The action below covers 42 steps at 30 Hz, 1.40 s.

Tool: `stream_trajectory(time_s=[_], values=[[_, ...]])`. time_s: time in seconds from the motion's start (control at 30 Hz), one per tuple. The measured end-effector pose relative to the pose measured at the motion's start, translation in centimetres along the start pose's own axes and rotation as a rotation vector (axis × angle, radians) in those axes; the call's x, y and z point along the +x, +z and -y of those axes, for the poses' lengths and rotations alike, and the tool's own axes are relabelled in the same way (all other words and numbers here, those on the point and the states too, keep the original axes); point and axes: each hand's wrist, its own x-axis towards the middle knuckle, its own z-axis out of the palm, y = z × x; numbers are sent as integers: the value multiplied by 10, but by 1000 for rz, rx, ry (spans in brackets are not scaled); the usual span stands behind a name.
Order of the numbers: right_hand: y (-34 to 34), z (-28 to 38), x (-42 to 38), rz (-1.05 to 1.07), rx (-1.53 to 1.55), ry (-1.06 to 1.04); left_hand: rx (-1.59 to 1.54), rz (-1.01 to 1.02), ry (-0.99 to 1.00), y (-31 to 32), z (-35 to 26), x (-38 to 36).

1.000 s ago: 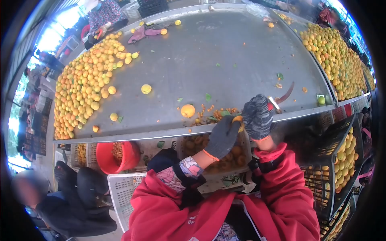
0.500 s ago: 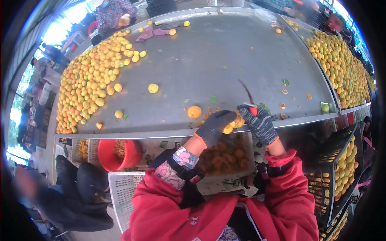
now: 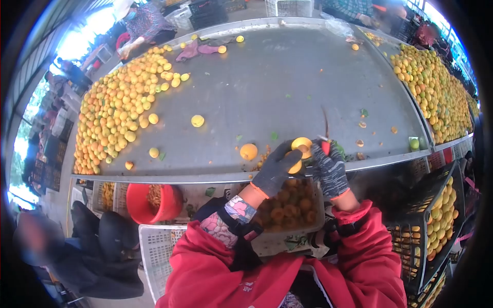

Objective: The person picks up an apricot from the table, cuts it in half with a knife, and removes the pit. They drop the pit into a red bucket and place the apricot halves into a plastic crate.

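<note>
My left hand [image 3: 277,164], in a dark grey glove, is closed on a halved yellow stone fruit, peach- or apricot-like. One half [image 3: 302,145] is turned up, with a brown centre showing; another yellow piece [image 3: 295,167] sits below it by the fingers. Close to its right, my right hand [image 3: 331,172], in a mottled grey glove, grips a red-handled knife [image 3: 325,146] whose thin curved blade points away from me. Both hands are over the near edge of the metal table [image 3: 246,77]. Left of them lies another orange fruit [image 3: 248,151], with small brown bits beside it.
A large fruit pile [image 3: 115,113] covers the table's left side; another pile [image 3: 431,82] lies beyond the right divider. Below the edge stand a red bucket [image 3: 167,205], a tub of fruit halves [image 3: 321,218] and a black crate [image 3: 418,241]. A person [image 3: 77,256] sits at left.
The fruit in my left hand now shows its cut face and brown centre. My right hand has moved slightly down, and the knife blade has swung more upright.
</note>
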Motion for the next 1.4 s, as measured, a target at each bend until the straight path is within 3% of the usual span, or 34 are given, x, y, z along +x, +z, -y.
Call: stream_trajectory(time_s=[0.07,0.2,0.33,0.67,0.93,1.0,1.17,1.33,1.4], values=[[-23,4,6,4,-39,-127,8,39,-33,-3,-2,0],[-21,33,6,133,459,-259,86,135,-132,-1,0,-2],[-21,28,5,297,607,-282,230,181,-147,13,-9,-8],[-21,18,-3,197,428,-298,282,119,-109,23,1,-12],[-23,2,11,189,588,-219,400,78,14,27,-2,-17],[-24,3,12,259,774,-156,422,82,50,25,3,-16],[-20,1,-4,188,261,-322,380,81,9,28,3,-16],[-24,6,5,352,548,-210,273,104,38,27,8,-18],[-21,8,4,296,542,-193,197,77,-11,27,15,-17]])
